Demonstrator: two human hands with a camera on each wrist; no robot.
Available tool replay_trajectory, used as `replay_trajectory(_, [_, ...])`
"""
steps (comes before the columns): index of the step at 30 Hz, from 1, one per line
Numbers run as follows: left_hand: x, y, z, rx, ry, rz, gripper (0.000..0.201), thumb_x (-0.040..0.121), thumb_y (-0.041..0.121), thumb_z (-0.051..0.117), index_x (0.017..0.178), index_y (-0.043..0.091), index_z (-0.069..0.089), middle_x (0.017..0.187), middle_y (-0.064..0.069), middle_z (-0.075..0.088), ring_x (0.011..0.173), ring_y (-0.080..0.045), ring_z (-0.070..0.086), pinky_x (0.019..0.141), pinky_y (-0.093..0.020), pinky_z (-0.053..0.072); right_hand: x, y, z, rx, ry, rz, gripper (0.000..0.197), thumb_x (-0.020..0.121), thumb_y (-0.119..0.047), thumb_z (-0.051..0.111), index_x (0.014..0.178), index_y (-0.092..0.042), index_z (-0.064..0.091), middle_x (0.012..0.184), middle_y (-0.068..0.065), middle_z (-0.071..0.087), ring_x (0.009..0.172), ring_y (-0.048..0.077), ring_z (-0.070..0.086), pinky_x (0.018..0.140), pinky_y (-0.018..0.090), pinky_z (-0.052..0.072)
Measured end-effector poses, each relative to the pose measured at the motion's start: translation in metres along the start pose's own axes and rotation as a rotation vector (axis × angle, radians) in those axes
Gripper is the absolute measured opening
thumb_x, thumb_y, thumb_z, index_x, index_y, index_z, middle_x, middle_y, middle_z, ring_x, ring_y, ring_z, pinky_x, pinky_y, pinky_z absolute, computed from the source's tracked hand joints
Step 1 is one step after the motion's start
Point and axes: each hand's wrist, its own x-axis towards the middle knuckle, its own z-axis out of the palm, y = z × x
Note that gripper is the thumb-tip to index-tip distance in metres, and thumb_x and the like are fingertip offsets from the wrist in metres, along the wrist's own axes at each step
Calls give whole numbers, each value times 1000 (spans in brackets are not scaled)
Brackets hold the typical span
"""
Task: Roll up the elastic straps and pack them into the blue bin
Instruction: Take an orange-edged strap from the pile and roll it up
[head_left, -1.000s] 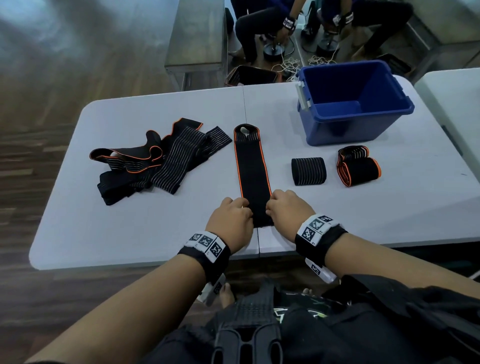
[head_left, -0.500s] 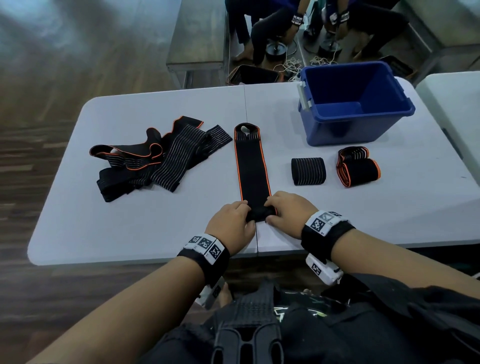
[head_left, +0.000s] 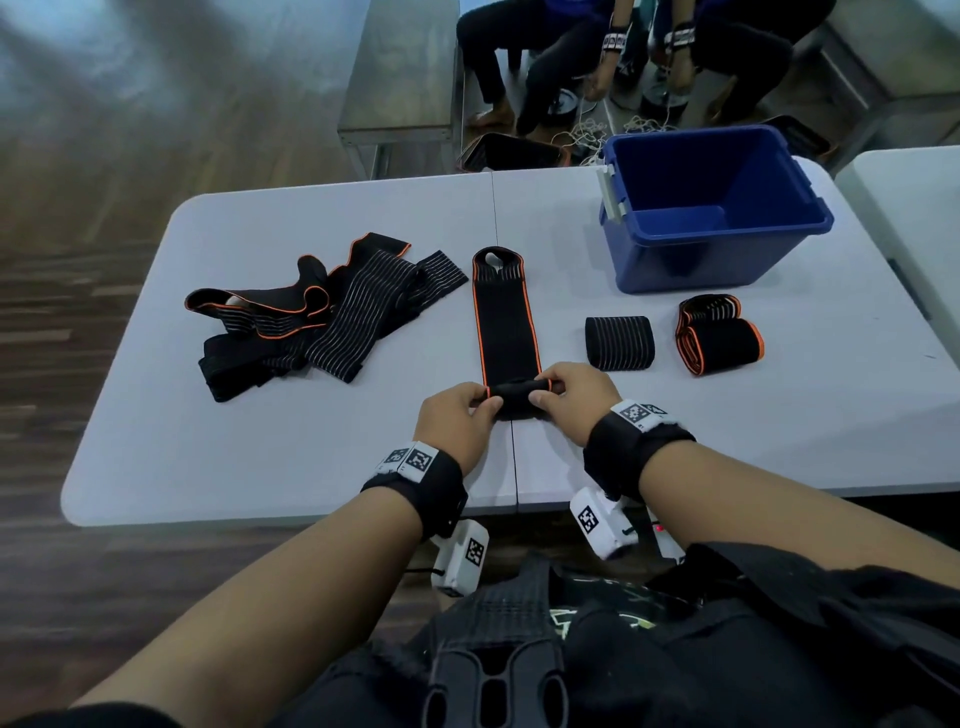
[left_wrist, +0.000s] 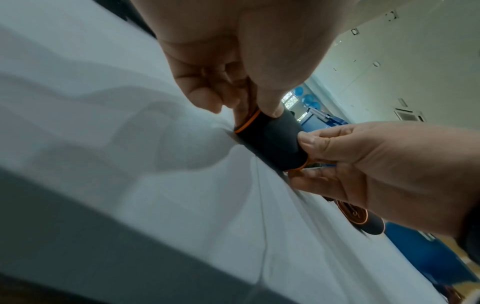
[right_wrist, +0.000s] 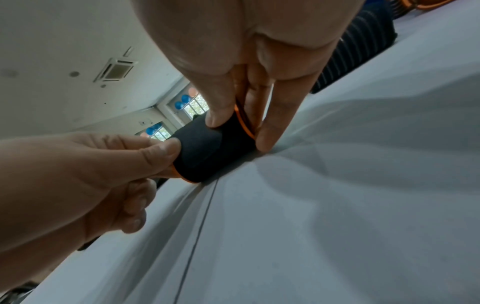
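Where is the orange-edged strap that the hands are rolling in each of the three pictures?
Head: strap lies at table centre, roll at its near end.
Left wrist: roll at centre, between both hands.
Right wrist: roll at centre.
Shared landmark: the table seam under the roll.

Strap pile (head_left: 322, 312) left, flat strap (head_left: 504, 322) centre, 2 rolls (head_left: 619, 343) right, bin (head_left: 714, 208) behind rolls.

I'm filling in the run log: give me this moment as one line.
step: rolling strap | left hand: pinches roll | right hand: pinches roll | blue bin: empty
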Motion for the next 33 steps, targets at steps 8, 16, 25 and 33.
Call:
replay_trajectory(8, [11, 4, -3, -67, 4, -76, 21, 96, 37, 62, 88, 21, 74, 81, 3, 70, 79, -13, 62, 69, -23, 39, 10, -5, 1, 26, -28, 49, 15, 95, -33, 60, 104, -21, 64, 91, 4, 67, 82, 26, 68, 83, 47, 60])
replay_trajectory(16, [9, -1, 4, 25, -55, -114, 26, 96, 37, 61, 83, 18, 74, 78, 0, 69, 78, -17, 63, 70, -26, 45, 15, -7, 3, -182, -59, 107, 26, 97, -35, 61, 113, -16, 61, 100, 5, 64, 90, 22, 60, 75, 30, 45])
replay_trajectory(25, [16, 8, -5, 65, -59, -133, 18, 90, 34, 69, 96, 21, 59, 83, 2, 64, 76, -16, 60, 66, -29, 46, 8, -12, 6, -242, -33, 37, 19, 97, -27, 57, 102, -15, 44, 89, 9, 58, 78, 27, 59, 71, 36, 49])
replay_trajectory(33, [13, 14, -7, 205, -123, 52, 8, 97, 28, 57, 105, 25, 57, 88, -5, 64, 77, -23, 63, 73, -37, 58, -3, -20, 3, -526, -111, -162, 9, 102, -22, 44, 99, -16, 38, 86, 11, 58, 74, 29, 59, 68, 40, 51])
